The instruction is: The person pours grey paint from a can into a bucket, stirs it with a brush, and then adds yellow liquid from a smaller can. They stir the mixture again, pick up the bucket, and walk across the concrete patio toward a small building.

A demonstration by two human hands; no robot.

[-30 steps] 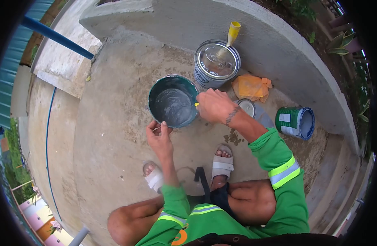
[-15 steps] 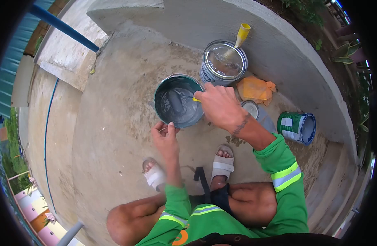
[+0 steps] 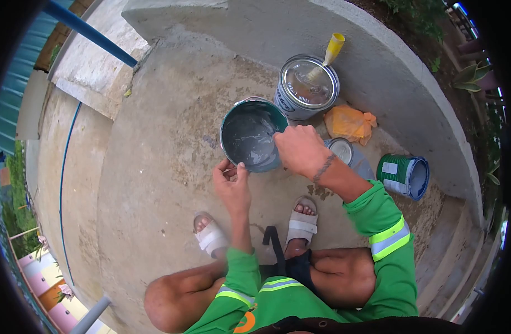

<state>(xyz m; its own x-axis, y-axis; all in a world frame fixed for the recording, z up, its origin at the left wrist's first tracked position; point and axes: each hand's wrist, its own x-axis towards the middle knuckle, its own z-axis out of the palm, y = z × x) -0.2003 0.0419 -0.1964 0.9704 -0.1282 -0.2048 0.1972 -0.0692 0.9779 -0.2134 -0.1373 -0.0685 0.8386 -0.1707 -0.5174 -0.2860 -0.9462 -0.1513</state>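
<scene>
A dark green bucket (image 3: 226,146) holds wet grey paint (image 3: 250,133) and tilts towards me above the concrete floor. My left hand (image 3: 232,181) grips its near rim, with the thumb on the edge and the fingers curled beneath. Over the right side of the rim, my right hand (image 3: 301,149) is closed. It was holding a yellow-handled tool a moment ago; now the fist hides the handle, and the tool's working end cannot be made out in the paint.
Behind the bucket stands a large lidded paint can (image 3: 308,89) with a yellow-handled brush (image 3: 333,49) on its lid. An orange cloth (image 3: 350,123), a smaller can (image 3: 341,149) and a tipped green can (image 3: 403,173) lie along the curved concrete wall (image 3: 400,83).
The bucket and both hands have shifted slightly right. My right hand has turned over the rim, and the yellow handle and the dark elongated shape in the paint no longer show.
</scene>
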